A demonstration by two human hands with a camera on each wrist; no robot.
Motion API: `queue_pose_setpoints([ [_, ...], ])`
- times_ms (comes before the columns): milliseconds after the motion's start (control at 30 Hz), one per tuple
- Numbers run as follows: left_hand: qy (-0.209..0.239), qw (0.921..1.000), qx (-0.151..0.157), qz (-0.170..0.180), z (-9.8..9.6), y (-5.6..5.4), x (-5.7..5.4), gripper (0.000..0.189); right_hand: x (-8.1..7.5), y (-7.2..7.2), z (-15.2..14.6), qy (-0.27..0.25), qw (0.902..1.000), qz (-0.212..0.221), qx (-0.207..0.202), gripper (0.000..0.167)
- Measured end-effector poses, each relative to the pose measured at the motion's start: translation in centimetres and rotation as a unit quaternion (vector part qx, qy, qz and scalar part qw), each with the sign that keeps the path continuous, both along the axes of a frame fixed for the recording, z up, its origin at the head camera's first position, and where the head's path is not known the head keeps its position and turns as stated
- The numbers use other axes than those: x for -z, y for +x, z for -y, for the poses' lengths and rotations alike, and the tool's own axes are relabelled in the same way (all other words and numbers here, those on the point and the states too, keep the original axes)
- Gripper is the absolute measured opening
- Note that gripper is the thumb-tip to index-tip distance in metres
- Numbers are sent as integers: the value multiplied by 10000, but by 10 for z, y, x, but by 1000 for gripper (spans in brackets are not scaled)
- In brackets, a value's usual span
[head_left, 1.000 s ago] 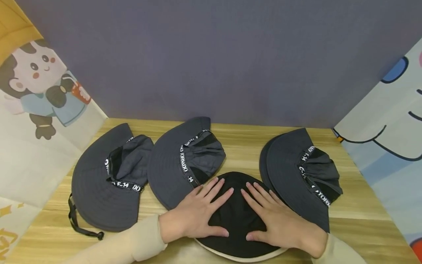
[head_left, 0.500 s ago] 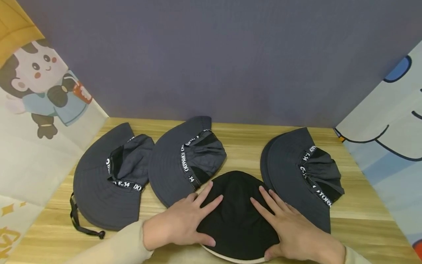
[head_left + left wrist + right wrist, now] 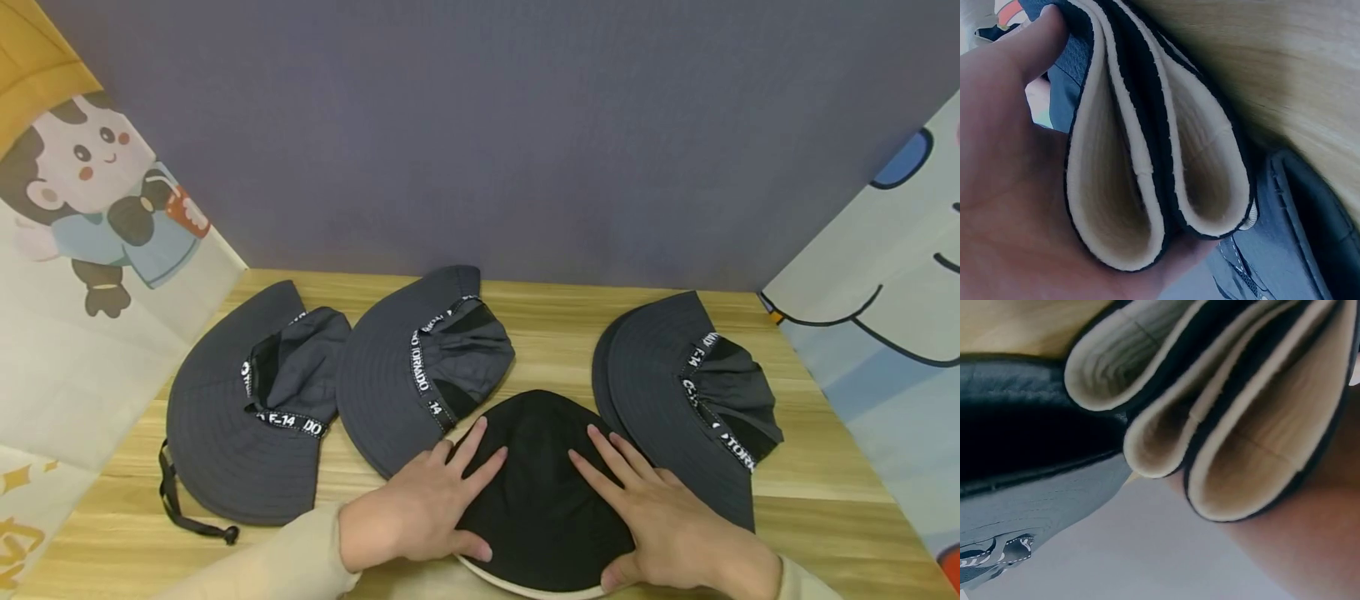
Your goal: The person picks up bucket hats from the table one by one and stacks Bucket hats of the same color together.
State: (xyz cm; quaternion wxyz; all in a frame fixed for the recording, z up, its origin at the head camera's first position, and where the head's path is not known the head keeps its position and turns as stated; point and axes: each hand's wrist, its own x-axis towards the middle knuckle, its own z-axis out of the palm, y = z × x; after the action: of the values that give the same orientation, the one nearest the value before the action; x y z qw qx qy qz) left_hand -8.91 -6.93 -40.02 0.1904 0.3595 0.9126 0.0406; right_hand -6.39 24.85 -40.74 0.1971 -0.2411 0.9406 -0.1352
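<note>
A black hat (image 3: 540,500) with a cream underside lies at the front centre of the table. My left hand (image 3: 416,512) rests along its left side, fingers spread and mostly straight. On the right side, my right hand (image 3: 671,517) touches it the same way, thumb low near the rim. Both wrist views show the cream-lined brim (image 3: 1141,162) bent into narrow folds; the right wrist view shows its folds (image 3: 1247,469) beside the palm. Behind the hands lie a dark grey brimmed hat (image 3: 382,392) and a stacked pair of grey hats (image 3: 652,375).
Another grey hat (image 3: 225,417), with a black chin cord (image 3: 176,504), lies at the left of the wooden table (image 3: 555,321). A grey panel (image 3: 480,133) stands along the back edge. Cartoon-printed sheets flank both sides.
Both hands have slid outward from the middle of the black hat to its sides, uncovering more of its crown. In the last half second they have barely moved.
</note>
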Motion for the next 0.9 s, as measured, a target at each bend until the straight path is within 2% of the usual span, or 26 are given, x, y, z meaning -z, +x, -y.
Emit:
queue_pose_setpoints([
  [333, -57, 10000, 69, 19, -15, -3, 1, 103, 1, 2, -13, 75, 10000, 26, 43, 127],
  [700, -141, 9998, 106, 19, -33, -10, 3, 103, -2, 0, -30, 119, 9991, 265, 298, 126],
  [900, -171, 9995, 245, -93, -41, -14, 4, 102, -3, -1, -37, 104, 9988, 278, 390, 126],
])
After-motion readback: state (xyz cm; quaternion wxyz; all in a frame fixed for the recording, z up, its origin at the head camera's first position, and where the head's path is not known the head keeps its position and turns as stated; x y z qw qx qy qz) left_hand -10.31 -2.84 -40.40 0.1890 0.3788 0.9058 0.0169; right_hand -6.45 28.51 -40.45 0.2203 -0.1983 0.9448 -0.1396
